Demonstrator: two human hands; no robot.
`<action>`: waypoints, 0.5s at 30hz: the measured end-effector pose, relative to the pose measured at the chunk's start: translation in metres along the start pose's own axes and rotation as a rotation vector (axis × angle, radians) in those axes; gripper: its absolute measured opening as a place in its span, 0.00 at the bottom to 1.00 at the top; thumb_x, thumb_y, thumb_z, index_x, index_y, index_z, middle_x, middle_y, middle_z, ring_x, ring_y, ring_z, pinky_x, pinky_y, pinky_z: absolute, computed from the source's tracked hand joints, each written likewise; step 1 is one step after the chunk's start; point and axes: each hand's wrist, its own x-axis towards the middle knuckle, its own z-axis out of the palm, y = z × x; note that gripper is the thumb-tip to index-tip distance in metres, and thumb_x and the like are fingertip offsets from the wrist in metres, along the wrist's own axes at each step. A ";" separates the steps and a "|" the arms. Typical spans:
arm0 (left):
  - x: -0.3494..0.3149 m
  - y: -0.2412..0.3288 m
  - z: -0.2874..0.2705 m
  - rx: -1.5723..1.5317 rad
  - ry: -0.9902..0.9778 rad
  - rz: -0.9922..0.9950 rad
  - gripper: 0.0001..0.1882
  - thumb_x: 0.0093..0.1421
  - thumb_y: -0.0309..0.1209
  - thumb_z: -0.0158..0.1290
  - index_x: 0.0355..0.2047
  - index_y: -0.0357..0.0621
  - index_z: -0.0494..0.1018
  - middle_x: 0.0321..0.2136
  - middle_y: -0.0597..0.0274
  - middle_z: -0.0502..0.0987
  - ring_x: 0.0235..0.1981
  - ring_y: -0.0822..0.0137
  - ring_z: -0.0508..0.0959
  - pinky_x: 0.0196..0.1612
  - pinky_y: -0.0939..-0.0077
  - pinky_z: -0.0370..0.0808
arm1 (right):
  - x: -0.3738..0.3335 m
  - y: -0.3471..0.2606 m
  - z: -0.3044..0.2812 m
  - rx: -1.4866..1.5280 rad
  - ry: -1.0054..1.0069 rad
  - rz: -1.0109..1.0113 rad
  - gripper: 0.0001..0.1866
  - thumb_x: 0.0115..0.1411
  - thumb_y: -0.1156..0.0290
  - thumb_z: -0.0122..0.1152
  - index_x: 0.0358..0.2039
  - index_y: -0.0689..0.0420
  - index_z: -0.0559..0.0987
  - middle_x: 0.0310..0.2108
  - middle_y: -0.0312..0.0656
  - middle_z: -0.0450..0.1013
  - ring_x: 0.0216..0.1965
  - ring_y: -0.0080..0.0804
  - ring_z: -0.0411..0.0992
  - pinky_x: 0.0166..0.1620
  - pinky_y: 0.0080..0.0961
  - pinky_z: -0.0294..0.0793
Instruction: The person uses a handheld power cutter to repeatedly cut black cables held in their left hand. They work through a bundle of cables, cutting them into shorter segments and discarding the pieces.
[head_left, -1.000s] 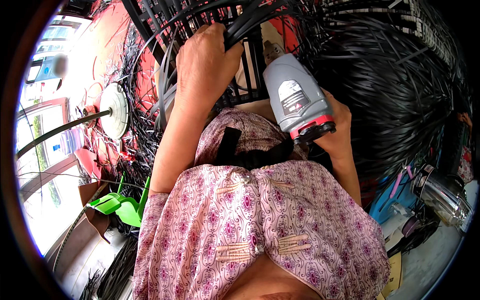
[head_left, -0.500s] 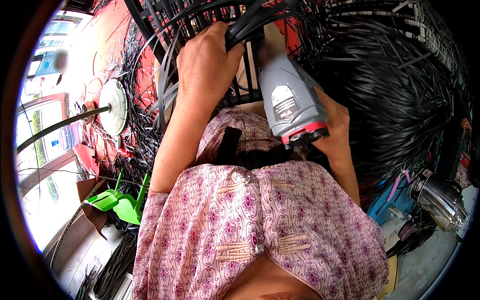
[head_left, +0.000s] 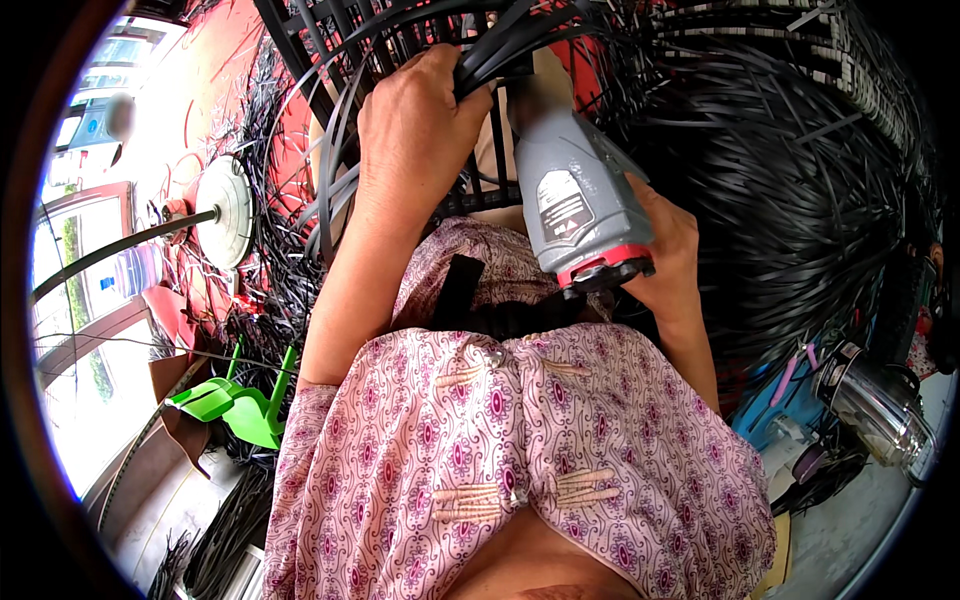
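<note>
My left hand [head_left: 415, 125] is closed around a bundle of flat black plastic strips [head_left: 520, 45], which fan out up and to the right from the fist. My right hand [head_left: 665, 240] grips a grey staple gun [head_left: 580, 195] with a red and black end towards me. Its handle and my right fingers are mostly hidden behind the body. The gun's far end is blurred and sits close to the strips, beside my left thumb; whether it touches them I cannot tell. Under and beyond both hands is a dark frame of crossed slats [head_left: 345, 30].
Long loose black strips [head_left: 790, 200] are heaped at the right, beside a partly woven black panel [head_left: 870, 70]. On the left stand a pale round fan-like disc [head_left: 224, 212] and a bright green plastic dustpan-like piece [head_left: 250, 410]. A shiny metal kettle [head_left: 880, 400] is at the lower right.
The staple gun has shifted very slightly left and up in my right hand. My left hand stays nearly in place on the strips, moved a touch to the right.
</note>
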 end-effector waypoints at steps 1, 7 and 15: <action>0.000 0.000 0.000 -0.007 0.007 0.007 0.14 0.52 0.35 0.59 0.32 0.37 0.74 0.28 0.46 0.78 0.32 0.43 0.78 0.36 0.52 0.74 | 0.001 -0.001 0.000 0.003 -0.001 0.007 0.28 0.43 0.67 0.75 0.45 0.63 0.77 0.34 0.48 0.79 0.33 0.45 0.80 0.37 0.33 0.80; 0.000 -0.003 0.003 -0.004 0.043 0.034 0.14 0.52 0.35 0.60 0.31 0.37 0.73 0.28 0.46 0.78 0.31 0.43 0.78 0.35 0.52 0.73 | 0.005 -0.004 -0.004 -0.016 -0.006 -0.013 0.28 0.43 0.66 0.75 0.44 0.63 0.77 0.34 0.48 0.80 0.33 0.44 0.80 0.37 0.33 0.80; 0.001 -0.004 0.002 -0.010 0.036 0.039 0.14 0.52 0.35 0.60 0.30 0.37 0.72 0.28 0.46 0.78 0.32 0.43 0.78 0.35 0.52 0.73 | 0.008 -0.008 -0.002 -0.001 0.008 -0.001 0.27 0.43 0.66 0.75 0.44 0.62 0.78 0.34 0.48 0.80 0.33 0.43 0.80 0.36 0.31 0.80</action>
